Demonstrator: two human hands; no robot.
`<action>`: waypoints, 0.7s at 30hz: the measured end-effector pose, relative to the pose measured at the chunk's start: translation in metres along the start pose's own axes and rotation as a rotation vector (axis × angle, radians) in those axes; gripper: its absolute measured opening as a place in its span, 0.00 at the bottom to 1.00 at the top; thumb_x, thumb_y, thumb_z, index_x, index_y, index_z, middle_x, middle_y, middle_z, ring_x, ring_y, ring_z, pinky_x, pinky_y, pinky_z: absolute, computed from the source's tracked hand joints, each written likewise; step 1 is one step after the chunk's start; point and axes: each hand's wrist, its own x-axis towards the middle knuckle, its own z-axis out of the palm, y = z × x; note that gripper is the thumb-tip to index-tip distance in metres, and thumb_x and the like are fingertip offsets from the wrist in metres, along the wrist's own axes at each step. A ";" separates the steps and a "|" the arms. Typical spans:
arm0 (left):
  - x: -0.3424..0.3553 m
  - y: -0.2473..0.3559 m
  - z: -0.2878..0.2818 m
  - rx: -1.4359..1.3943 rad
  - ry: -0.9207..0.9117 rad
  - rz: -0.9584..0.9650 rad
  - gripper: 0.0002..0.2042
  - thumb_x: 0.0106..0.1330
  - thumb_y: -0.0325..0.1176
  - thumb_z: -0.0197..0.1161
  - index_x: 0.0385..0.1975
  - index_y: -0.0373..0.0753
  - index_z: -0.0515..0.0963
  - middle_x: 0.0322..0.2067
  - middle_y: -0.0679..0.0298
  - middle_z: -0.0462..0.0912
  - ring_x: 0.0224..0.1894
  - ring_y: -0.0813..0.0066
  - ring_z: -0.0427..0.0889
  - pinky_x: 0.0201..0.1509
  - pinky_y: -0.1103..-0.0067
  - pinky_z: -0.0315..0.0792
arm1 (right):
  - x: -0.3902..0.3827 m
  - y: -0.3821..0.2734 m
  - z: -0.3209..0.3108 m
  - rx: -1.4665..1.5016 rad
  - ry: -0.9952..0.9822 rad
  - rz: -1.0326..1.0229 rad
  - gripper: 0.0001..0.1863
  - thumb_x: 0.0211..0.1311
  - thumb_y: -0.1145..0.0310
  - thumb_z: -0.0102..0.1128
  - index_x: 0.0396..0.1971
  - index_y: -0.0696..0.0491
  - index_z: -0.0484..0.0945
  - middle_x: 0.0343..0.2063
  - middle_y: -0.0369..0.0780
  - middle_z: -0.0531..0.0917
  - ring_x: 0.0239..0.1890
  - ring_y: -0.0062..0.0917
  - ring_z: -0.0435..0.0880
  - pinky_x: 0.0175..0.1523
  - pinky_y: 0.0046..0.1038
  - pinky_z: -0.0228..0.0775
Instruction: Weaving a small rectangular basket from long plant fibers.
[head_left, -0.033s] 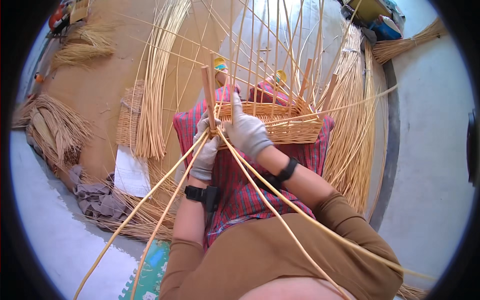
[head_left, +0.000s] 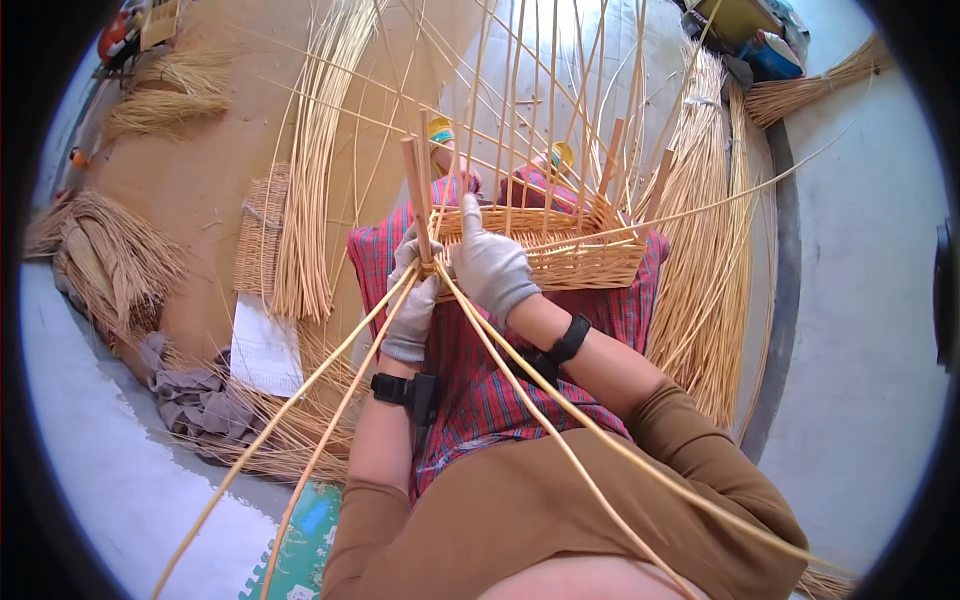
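A half-woven wicker basket (head_left: 590,264) rests across my lap, with tall thin stakes rising from its walls and thick wooden posts at its corners. My left hand (head_left: 410,312), in a pale work glove, is closed round the near left corner, by the wooden post (head_left: 417,195) there. My gloved right hand (head_left: 493,266) grips the wall just right of that post, one finger pointing up along the stakes; its other fingertips are hidden. From this corner, two long willow rods (head_left: 290,402) run down to the left and two more rods (head_left: 570,398) run down to the right.
A checked red cloth (head_left: 470,400) covers my legs beneath the basket. Long bundles of willow (head_left: 690,270) lie to the right, with another bundle (head_left: 312,200) on the left. Shorter bunches (head_left: 115,260), a grey cloth (head_left: 205,395) and a white sheet (head_left: 265,345) lie further left.
My right hand has shifted very slightly left and its raised finger has dipped a little. The rods on the left have swung slightly right; both hands keep to the same corner.
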 end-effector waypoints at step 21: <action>0.013 -0.005 -0.014 0.218 -0.006 0.332 0.21 0.66 0.29 0.69 0.58 0.37 0.73 0.58 0.64 0.76 0.56 0.71 0.77 0.62 0.74 0.73 | -0.047 -0.074 -0.196 0.161 0.486 -0.667 0.07 0.71 0.78 0.48 0.43 0.61 0.76 0.38 0.38 0.80 0.37 0.33 0.79 0.46 0.33 0.75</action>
